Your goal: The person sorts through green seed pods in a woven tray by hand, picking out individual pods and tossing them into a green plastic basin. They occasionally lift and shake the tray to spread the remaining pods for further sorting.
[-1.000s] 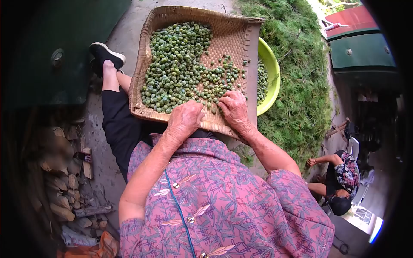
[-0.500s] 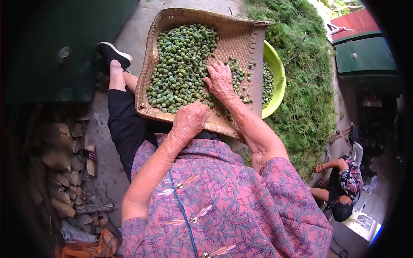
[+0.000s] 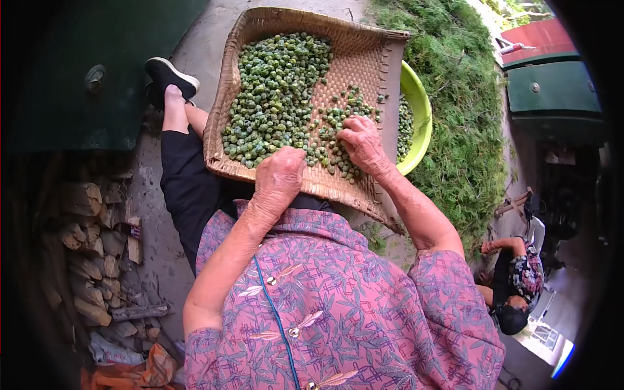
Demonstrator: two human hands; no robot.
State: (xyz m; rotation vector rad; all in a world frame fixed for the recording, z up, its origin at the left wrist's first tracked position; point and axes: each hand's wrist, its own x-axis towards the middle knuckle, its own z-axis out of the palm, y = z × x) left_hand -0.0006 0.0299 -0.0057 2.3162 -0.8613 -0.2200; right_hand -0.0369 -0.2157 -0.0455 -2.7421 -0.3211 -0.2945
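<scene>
A woven basket tray [image 3: 354,62] rests over the lap, with a dense heap of small green fruits [image 3: 276,91] on its left side and a looser group by its flat right edge. My left hand [image 3: 281,174], closed, is at the near rim beside the heap; what it may hold is hidden. Over the looser group, my right hand [image 3: 364,144] has its fingers curled down among the green fruits; whether any are in its grasp cannot be made out. Beneath the tray's right edge is a yellow-green basin [image 3: 421,117] with more of the fruits.
Cut green branches [image 3: 461,123] lie on the ground to the right. Split firewood [image 3: 88,260] is stacked at the lower left, near an orange bag [image 3: 156,370]. Another person [image 3: 523,276] sits at the far right. A dark green panel [image 3: 71,78] fills the upper left.
My right hand has moved right and slightly down, its fingers now more curled, and more fruits lie near the tray's right edge. My left hand has shifted slightly left.
</scene>
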